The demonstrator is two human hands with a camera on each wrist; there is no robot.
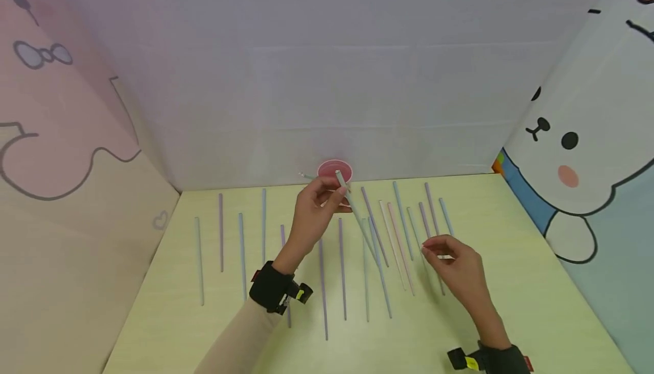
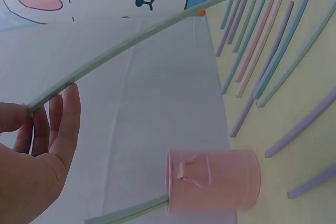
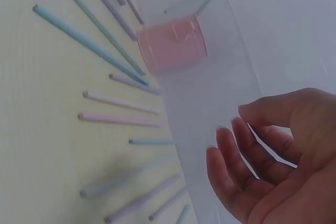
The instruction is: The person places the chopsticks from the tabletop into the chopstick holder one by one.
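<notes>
My left hand (image 1: 318,206) pinches a pale green straw (image 2: 131,43) near one end between thumb and fingers, raised over the table. The straw slants down toward the right in the head view. Behind that hand stands a pink metal cup (image 2: 220,181) with a small handle, partly hidden in the head view. Another pale green straw (image 2: 128,211) sticks out of its mouth. My right hand (image 1: 457,266) hovers above the straws on the right side, fingers loosely bent, thumb tip close to the index finger, with nothing held (image 3: 278,156).
Several straws lie spread on the light yellow table (image 1: 511,238), among them a purple straw (image 1: 221,232), a blue straw (image 1: 263,223) and a pink straw (image 1: 401,249). A pale curtain wall (image 1: 327,79) rises behind the table, with printed cartoon panels on both sides.
</notes>
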